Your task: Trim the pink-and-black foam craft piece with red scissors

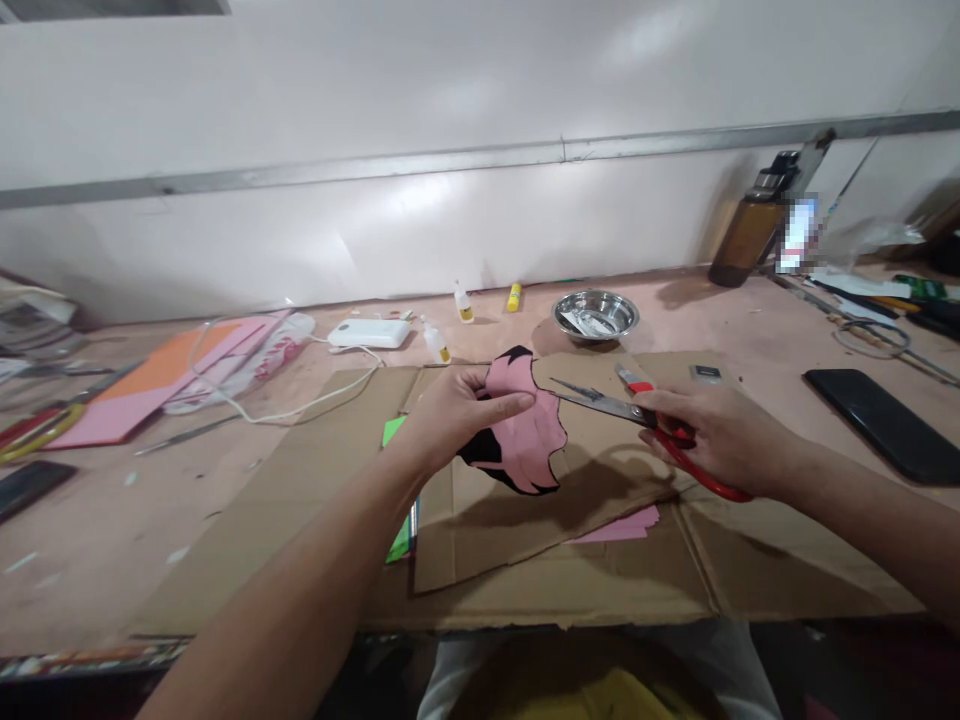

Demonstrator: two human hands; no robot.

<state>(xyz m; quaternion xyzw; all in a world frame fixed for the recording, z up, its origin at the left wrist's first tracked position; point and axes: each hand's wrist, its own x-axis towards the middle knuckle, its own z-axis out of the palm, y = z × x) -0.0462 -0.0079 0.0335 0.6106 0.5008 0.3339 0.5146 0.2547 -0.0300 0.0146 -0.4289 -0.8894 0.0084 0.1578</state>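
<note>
Where left grip [456, 412] pinches, pink cutout [531, 437], jutting right

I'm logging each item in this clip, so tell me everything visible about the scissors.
The scissors have red, plastic-looking handles and grey, metal-looking blades, slightly parted. The right hand grips the handles, holding them above the cardboard. The blades point left, toward the pink-and-black cutout; whether the tips touch it is unclear. Fingers hide part of the handles.
</note>
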